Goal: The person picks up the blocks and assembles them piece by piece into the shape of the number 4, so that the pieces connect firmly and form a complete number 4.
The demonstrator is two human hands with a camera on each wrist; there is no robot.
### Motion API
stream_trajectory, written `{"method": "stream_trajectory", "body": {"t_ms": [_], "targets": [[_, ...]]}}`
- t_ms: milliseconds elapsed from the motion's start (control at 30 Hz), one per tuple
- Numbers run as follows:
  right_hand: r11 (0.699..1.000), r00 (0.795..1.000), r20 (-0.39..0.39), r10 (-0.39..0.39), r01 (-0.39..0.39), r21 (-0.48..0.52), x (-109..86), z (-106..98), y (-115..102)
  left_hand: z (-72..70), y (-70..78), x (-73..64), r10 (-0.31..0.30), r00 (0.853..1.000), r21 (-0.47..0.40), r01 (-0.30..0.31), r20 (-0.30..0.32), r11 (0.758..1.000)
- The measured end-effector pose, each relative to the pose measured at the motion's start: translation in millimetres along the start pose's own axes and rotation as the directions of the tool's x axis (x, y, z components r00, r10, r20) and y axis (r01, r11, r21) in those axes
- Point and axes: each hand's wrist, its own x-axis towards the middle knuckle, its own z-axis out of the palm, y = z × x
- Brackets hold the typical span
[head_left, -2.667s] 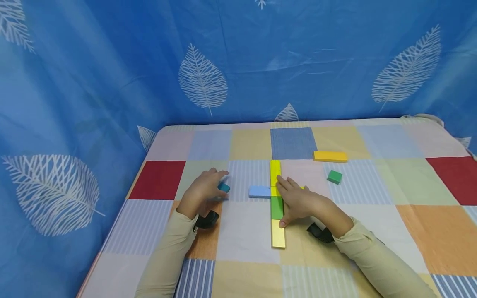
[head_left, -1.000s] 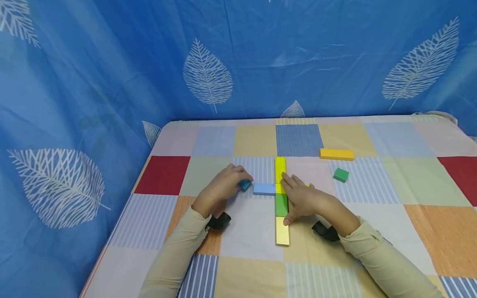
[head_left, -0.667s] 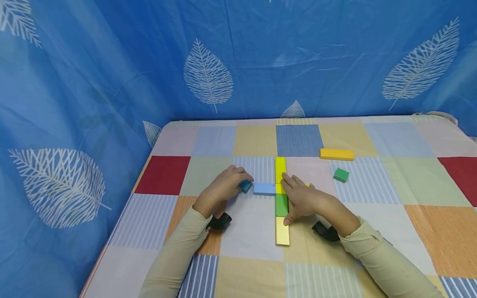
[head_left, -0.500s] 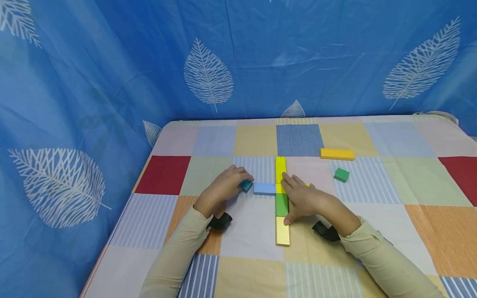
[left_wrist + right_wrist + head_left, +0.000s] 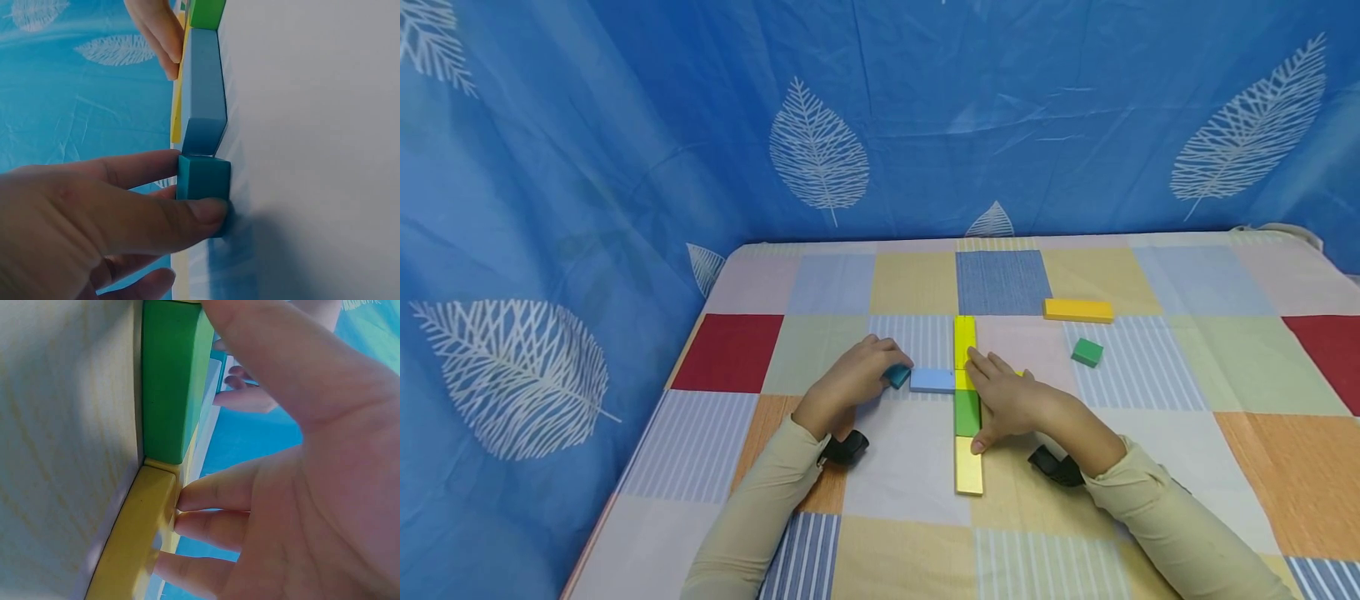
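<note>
My left hand (image 5: 848,379) pinches a small teal block (image 5: 203,177) between thumb and fingers. In the left wrist view that block stands right at the end of a light blue block (image 5: 205,78). The blue one juts left from a column of flat blocks: a bright yellow block (image 5: 964,340) at the far end, a green block (image 5: 967,414), then a gold block (image 5: 968,467) nearest. Over the column lies my right hand (image 5: 1017,407), fingers straight, fingertips at the yellow blocks and thumb by the gold one. A yellow block (image 5: 128,534) extending right is mostly hidden beneath this hand.
To the right of the column lie a loose green block (image 5: 1087,352) and, farther back, an orange-yellow block (image 5: 1078,311). A patchwork cloth (image 5: 902,475) covers the table. Blue curtains (image 5: 925,125) with white leaf prints hang behind and at the left.
My left hand has carried the teal block rightward to the light blue block's end, with only a slight shift in the last second. The right hand stays on the column.
</note>
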Motion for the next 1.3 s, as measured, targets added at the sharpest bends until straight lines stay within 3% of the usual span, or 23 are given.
{"method": "stream_trajectory", "body": {"t_ms": [433,667,933,1300], "targets": [[1.000,1.000,-0.003,-0.001,0.001,-0.003,-0.1,-0.3,1.3,1.6,-4.6,2.0,-0.024,0.999,-0.087,0.028,0.049,0.996],[1.000,1.000,0.000,-0.004,0.004,0.002,-0.1,-1.0,1.5,3.1,-13.0,6.4,0.025,0.998,-0.189,-0.012,0.066,0.982],[1.000,1.000,-0.002,-0.006,0.006,0.005,-1.0,-0.3,3.0,3.3,-16.4,8.4,0.085,0.994,-0.216,-0.069,0.068,0.974],[1.000,1.000,-0.008,-0.015,0.014,-0.005,-0.4,0.4,3.3,4.1,-16.5,7.9,0.076,0.994,-0.238,-0.054,0.083,0.970]]}}
